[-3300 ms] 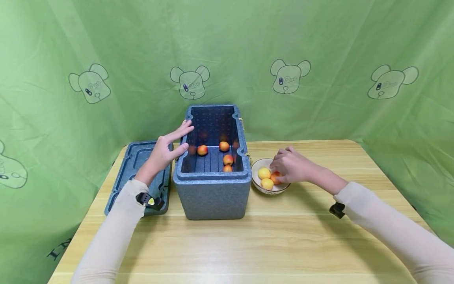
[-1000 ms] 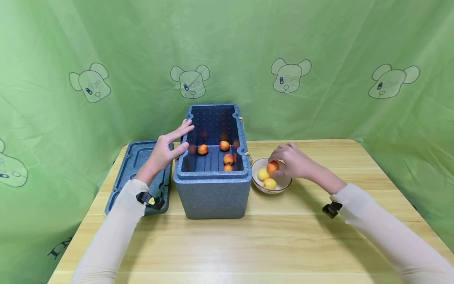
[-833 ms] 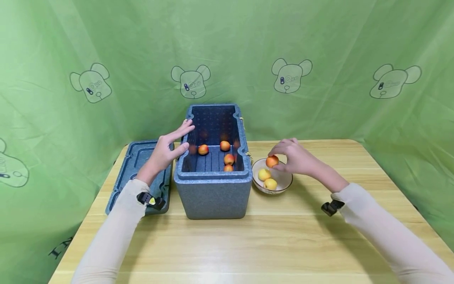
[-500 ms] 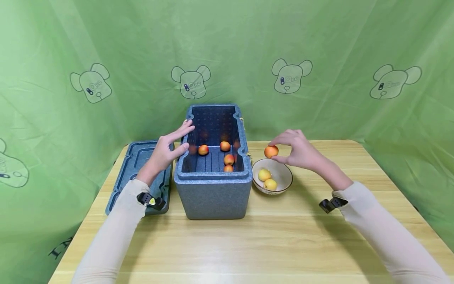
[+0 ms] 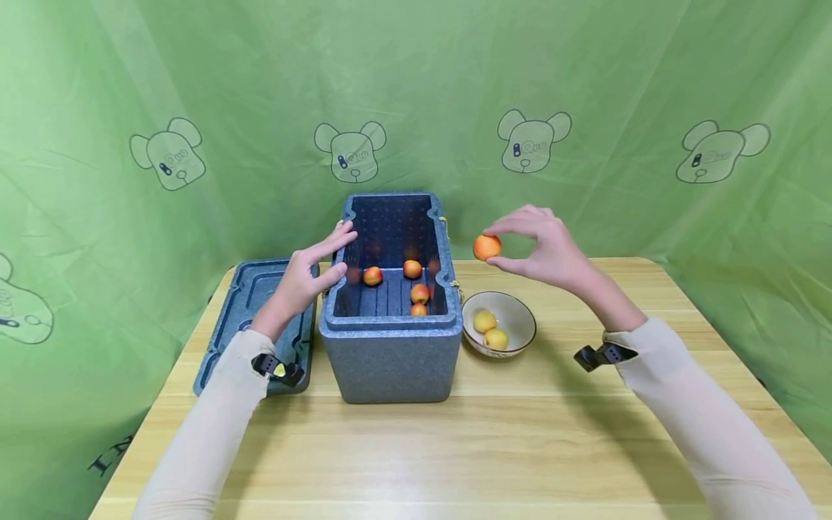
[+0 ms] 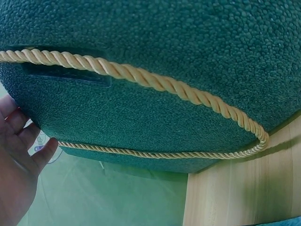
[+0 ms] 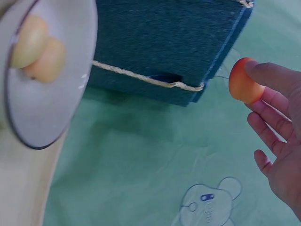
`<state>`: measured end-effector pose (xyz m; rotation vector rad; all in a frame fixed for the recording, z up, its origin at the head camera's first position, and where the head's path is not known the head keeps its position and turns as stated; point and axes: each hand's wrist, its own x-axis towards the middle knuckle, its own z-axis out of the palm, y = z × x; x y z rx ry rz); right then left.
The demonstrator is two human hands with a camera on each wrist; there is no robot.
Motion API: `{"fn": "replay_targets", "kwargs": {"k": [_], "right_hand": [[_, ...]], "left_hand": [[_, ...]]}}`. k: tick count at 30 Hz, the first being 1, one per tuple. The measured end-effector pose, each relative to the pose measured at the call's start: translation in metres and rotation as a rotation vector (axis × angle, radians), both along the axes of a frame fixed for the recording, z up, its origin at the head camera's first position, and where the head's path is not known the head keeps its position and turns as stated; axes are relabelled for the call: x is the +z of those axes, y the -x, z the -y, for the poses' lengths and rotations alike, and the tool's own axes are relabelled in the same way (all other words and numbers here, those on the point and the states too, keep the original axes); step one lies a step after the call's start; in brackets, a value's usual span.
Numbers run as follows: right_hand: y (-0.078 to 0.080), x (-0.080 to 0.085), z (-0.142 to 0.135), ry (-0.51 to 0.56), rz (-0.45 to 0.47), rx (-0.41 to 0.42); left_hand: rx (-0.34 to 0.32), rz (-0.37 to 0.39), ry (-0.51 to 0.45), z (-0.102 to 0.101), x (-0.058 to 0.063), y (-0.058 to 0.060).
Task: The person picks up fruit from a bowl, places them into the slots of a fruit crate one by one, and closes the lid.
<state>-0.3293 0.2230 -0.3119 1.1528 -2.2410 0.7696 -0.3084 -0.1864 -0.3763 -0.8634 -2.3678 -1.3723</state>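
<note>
My right hand (image 5: 544, 249) pinches an orange-red apricot (image 5: 487, 247) between thumb and fingertips, raised above and behind the bowl. In the right wrist view, the apricot (image 7: 245, 82) has a red blush and the other fingers are loosely bent. Two yellow apricots (image 5: 484, 321) lie in the patterned white bowl (image 5: 520, 325), right of a grey-blue foam box (image 5: 393, 365). Several red-orange apricots (image 5: 373, 276) sit on the box floor. My left hand (image 5: 302, 278) rests on the box's left rim, fingers extended; in the left wrist view, its fingertips (image 6: 30, 134) touch the box's outer side.
The box's lid (image 5: 250, 289) lies flat at the left, partly behind the left arm. A twisted yellow rope (image 6: 178, 89) loops along the box's side. Everything stands on a wooden table (image 5: 520, 448), with a green curtain (image 5: 429, 79) behind and at both sides.
My right hand has picked an orange-red apricot from the bowl and lifted it up and slightly left. Two yellow apricots stay in the bowl. The left hand has not moved.
</note>
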Motion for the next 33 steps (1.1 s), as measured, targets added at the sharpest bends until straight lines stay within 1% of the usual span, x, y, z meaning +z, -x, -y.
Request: {"fn": "replay_targets", "kwargs": {"k": [10,17,22,26,33], "right_hand": [[-0.004,0.031,0.024,-0.012,-0.017,0.028],[-0.007,0.047,0.050,-0.026,-0.036,0.106],[-0.011,0.054,0.069,-0.075,-0.035,0.165],[-0.015,0.058,0.082,-0.136,-0.028,0.203],[-0.021,0.058,0.096,-0.261,-0.024,0.210]], "left_hand": [[-0.003,-0.002,-0.002,0.000,0.002,0.000],[-0.002,-0.006,-0.003,0.000,0.002,0.000],[-0.004,-0.010,-0.008,-0.001,0.002,0.000],[-0.006,-0.011,-0.010,-0.001,0.002,0.000],[-0.004,-0.006,-0.009,-0.001,0.001,-0.002]]}}
